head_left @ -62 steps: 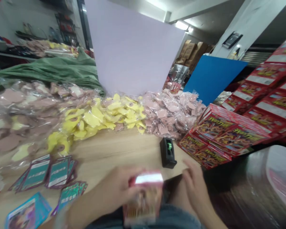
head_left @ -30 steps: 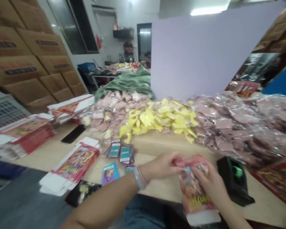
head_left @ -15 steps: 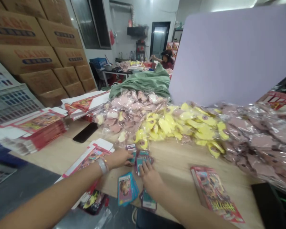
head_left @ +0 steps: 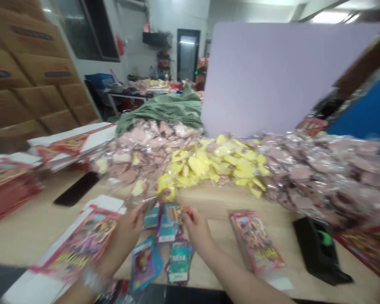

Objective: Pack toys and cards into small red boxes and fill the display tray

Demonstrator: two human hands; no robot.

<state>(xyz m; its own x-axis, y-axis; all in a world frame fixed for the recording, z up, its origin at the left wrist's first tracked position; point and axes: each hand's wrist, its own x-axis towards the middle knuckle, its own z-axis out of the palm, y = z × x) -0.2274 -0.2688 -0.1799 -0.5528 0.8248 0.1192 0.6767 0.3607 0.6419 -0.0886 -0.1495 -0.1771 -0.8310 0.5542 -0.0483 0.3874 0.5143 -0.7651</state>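
Note:
Both hands are over a spread of teal-backed trading cards (head_left: 167, 228) near the front edge of the wooden table (head_left: 209, 202). My left hand (head_left: 126, 236) pinches the edge of one card (head_left: 148, 206) and lifts it. My right hand (head_left: 198, 230) pinches another card (head_left: 176, 213) with a picture side showing. More cards (head_left: 179, 259) and a blue pack (head_left: 144, 261) lie below the hands. A red printed box (head_left: 256, 245) lies flat to the right of my right hand, touched by neither hand.
Piles of pink (head_left: 316, 169) and yellow (head_left: 215, 162) bagged items cross the back of the table. A black tape dispenser (head_left: 319, 249) sits right. Flat red cartons (head_left: 82, 245) and a black phone (head_left: 76, 194) lie left. A white board (head_left: 272, 76) stands behind.
The red box, held in both hands a second ago, now lies on the table. Both hands moved left to the cards and each has picked one up.

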